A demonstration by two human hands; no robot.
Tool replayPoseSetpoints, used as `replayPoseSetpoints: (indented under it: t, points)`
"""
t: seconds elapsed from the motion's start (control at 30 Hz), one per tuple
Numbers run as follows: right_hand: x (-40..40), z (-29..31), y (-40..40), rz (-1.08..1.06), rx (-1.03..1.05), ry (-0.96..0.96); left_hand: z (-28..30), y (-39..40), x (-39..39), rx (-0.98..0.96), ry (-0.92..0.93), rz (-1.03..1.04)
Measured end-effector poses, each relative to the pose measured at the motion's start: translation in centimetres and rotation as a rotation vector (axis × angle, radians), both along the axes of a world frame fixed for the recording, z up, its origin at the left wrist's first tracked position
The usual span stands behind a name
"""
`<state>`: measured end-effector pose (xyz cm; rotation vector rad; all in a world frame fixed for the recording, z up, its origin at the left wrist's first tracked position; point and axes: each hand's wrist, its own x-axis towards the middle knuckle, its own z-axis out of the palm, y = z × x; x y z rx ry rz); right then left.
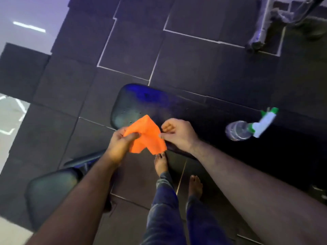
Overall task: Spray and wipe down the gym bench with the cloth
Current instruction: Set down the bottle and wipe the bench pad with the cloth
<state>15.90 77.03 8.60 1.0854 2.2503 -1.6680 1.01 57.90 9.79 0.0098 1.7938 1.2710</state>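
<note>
An orange cloth [146, 135] hangs between both hands above the near edge of the black padded gym bench [141, 101]. My left hand [120, 144] grips the cloth's left side with thumb and fingers. My right hand [178, 133] pinches its right edge. A clear spray bottle [240, 129] with a white and green trigger head lies on its side on the bench pad, to the right of my right hand.
A second black pad [49, 191] stands at lower left. My bare feet [161, 165] stand on dark rubber floor tiles below the bench. A metal machine frame [261, 29] rises at the top right. A pale floor strip runs along the left edge.
</note>
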Motion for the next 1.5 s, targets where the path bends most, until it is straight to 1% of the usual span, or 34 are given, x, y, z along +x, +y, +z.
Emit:
replayPoseSetpoints:
  t: [0.03,0.07,0.1,0.17,0.2,0.23,0.27,0.3,0.37,0.4,0.43,0.47,0.5,0.53,0.57,0.63,0.7,0.83,0.97,1.0,1.03,1.13,1.17,1.23,1.27,1.3,1.37,1.43,1.47,1.5]
  points:
    - [-1.7,-0.9,0.0,0.030,0.068,-0.015,-0.3,-0.7,-1.4,-0.039,0.116,0.069]
    - [-3.3,-1.7,0.2,0.085,0.178,-0.045,-0.7,-1.4,-3.0,-0.088,0.258,0.120]
    - [-4.7,-2.7,0.6,0.149,0.296,-0.074,-1.1,-2.1,-4.5,-0.162,0.405,0.167]
    - [-6.7,-4.6,1.7,0.265,0.494,-0.145,-2.4,-3.1,-7.2,-0.321,0.629,0.255]
    - [-7.2,-5.4,2.2,0.298,0.572,-0.186,-3.2,-3.3,-8.1,-0.383,0.734,0.256]
    - [-7.5,-6.2,2.5,0.309,0.637,-0.229,-4.3,-3.2,-8.6,-0.419,0.831,0.207]
    - [-7.4,-6.8,2.9,0.307,0.694,-0.269,-5.7,-2.8,-8.8,-0.437,0.887,0.119]
    - [-7.1,-7.3,3.1,0.300,0.739,-0.299,-6.9,-2.2,-8.6,-0.458,0.886,-0.028]
    - [-5.9,-8.0,3.5,0.289,0.791,-0.330,-9.2,-1.3,-7.3,-0.516,0.835,-0.499]
    - [-5.1,-8.3,3.7,0.288,0.802,-0.341,-9.9,-1.2,-6.7,-0.508,0.851,-0.676]
    - [-4.3,-8.6,3.9,0.292,0.809,-0.352,-10.2,-1.2,-6.2,-0.470,0.890,-0.707]
    - [-3.6,-8.9,4.1,0.301,0.812,-0.366,-10.4,-1.1,-6.1,-0.421,0.918,-0.603]
    - [-2.9,-9.2,4.2,0.314,0.809,-0.384,-10.8,-1.0,-6.2,-0.385,0.934,-0.441]
    - [-2.3,-9.5,4.2,0.328,0.800,-0.403,-11.1,-0.7,-6.2,-0.393,0.924,-0.310]
    - [-1.9,-9.9,4.1,0.340,0.791,-0.414,-11.5,-0.1,-6.3,-0.448,0.897,-0.282]
    - [-1.5,-10.6,3.8,0.339,0.795,-0.415,-12.4,1.8,-5.9,-0.609,0.826,-0.383]
    - [-1.5,-11.2,3.6,0.316,0.821,-0.407,-13.3,3.2,-5.5,-0.680,0.833,-0.375]
    - [-1.1,-12.2,3.7,0.301,0.845,-0.388,-14.7,2.7,-6.2,-0.640,0.885,-0.293]
    - [-0.9,-12.9,3.8,0.309,0.870,-0.381,-14.5,5.8,-7.1,-0.665,0.813,-0.168]
    - [-0.9,-13.0,3.8,0.313,0.865,-0.382,-14.3,6.3,-7.0,-0.661,0.807,-0.182]
    - [-0.9,-13.1,3.8,0.314,0.863,-0.384,-14.2,6.0,-6.7,-0.633,0.835,-0.251]
    - [-0.7,-13.3,4.0,0.318,0.872,-0.381,-14.4,0.6,-5.8,-0.464,1.004,-0.576]
    - [-0.7,-13.4,4.0,0.317,0.876,-0.375,-14.4,-1.4,-5.8,-0.441,1.035,-0.670]
    - [-0.7,-13.7,4.1,0.315,0.888,-0.377,-14.7,-3.5,-6.7,-0.500,1.048,-0.772]
    - [-0.6,-13.9,4.1,0.316,0.891,-0.380,-14.7,-3.1,-7.2,-0.545,1.045,-0.765]
    - [-0.6,-14.1,4.1,0.316,0.893,-0.378,-14.6,-1.8,-7.7,-0.587,1.034,-0.716]
    - [-0.5,-14.6,4.2,0.310,0.901,-0.368,-14.2,2.4,-9.2,-0.633,0.964,-0.520]
    - [-0.5,-14.9,4.3,0.308,0.900,-0.357,-13.8,7.4,-10.7,-0.674,0.816,-0.316]
    - [-0.4,-15.0,4.3,0.311,0.898,-0.349,-13.7,9.3,-11.1,-0.687,0.768,-0.266]
    - [-0.4,-15.0,4.3,0.312,0.898,-0.346,-13.6,10.3,-11.0,-0.692,0.773,-0.279]
